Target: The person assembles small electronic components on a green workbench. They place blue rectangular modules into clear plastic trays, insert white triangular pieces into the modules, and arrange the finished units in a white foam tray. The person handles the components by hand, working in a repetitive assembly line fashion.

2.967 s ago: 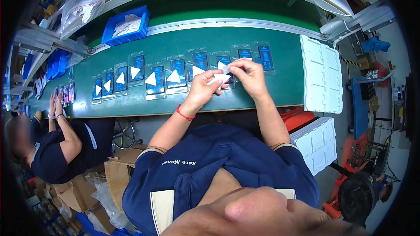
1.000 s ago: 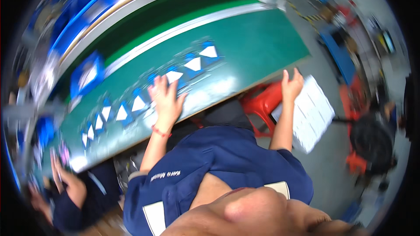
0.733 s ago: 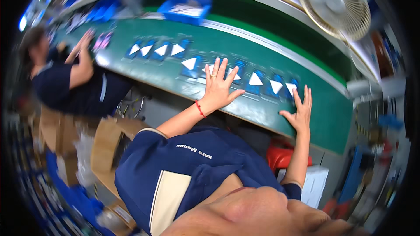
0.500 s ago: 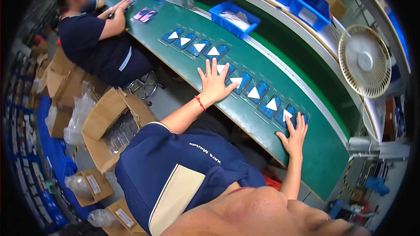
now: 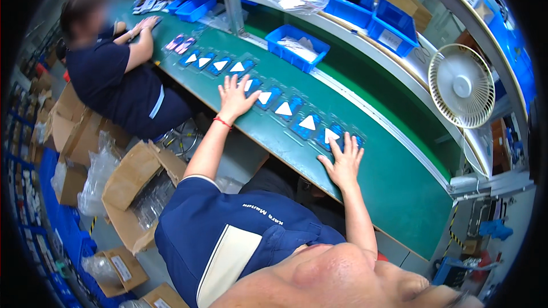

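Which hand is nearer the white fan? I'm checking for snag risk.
Right. The right hand lies flat on the green belt, below-left of the white fan; the left hand rests much farther left.

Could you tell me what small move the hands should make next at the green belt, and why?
Probably lift the right hand and pick one packet: both it and the left hand lie flat, fingers spread, on the row of blue packets, gripping nothing.

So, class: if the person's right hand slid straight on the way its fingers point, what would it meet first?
The right hand lies flat on the green belt, fingers toward the far edge. Its fingertips already reach the last blue packet in the row, so probably that packet first.
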`<state>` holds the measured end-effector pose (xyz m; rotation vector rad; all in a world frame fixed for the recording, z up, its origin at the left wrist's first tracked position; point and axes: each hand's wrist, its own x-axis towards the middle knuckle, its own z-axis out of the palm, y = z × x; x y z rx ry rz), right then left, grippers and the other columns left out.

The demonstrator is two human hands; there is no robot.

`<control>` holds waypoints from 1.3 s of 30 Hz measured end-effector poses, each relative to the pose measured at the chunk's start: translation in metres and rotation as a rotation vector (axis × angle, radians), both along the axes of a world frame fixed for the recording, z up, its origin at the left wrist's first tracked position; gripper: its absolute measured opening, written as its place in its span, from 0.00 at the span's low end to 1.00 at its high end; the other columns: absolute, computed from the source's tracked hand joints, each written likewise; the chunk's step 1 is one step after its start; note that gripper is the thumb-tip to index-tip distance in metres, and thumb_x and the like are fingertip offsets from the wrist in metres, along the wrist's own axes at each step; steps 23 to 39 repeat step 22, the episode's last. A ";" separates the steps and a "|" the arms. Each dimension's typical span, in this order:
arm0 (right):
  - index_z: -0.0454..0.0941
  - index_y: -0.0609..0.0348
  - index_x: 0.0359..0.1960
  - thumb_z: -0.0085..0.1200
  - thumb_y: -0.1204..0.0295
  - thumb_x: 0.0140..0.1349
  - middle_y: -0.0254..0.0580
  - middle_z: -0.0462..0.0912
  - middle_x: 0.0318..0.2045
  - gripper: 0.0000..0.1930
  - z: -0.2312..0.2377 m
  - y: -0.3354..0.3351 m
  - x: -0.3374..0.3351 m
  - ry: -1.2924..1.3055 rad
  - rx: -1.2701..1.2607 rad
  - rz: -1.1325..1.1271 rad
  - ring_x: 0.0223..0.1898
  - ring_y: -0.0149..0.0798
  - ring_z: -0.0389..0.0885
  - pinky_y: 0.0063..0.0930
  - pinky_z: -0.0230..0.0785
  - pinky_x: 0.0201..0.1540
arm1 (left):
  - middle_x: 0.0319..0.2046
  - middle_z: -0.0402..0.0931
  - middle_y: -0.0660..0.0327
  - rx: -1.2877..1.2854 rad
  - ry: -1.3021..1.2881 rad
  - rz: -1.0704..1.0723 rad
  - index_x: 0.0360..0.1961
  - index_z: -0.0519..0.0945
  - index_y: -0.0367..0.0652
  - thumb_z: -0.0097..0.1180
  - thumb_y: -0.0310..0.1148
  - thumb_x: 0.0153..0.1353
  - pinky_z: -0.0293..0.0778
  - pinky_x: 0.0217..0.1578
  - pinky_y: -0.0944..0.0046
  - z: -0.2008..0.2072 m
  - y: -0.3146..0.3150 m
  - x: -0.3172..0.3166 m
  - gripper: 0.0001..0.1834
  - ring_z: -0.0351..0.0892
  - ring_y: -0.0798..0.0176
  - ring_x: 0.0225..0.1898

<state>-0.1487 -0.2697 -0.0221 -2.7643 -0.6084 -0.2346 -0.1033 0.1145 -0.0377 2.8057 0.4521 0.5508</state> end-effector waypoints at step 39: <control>0.51 0.36 0.72 0.52 0.37 0.55 0.58 0.50 0.70 0.45 -0.031 0.210 0.076 -0.071 0.273 -0.003 0.72 0.62 0.44 0.71 0.34 0.66 | 0.61 0.61 0.43 0.118 -0.551 -0.708 0.60 0.70 0.41 0.62 0.43 0.56 0.52 0.63 0.34 -0.014 0.020 0.006 0.32 0.54 0.35 0.67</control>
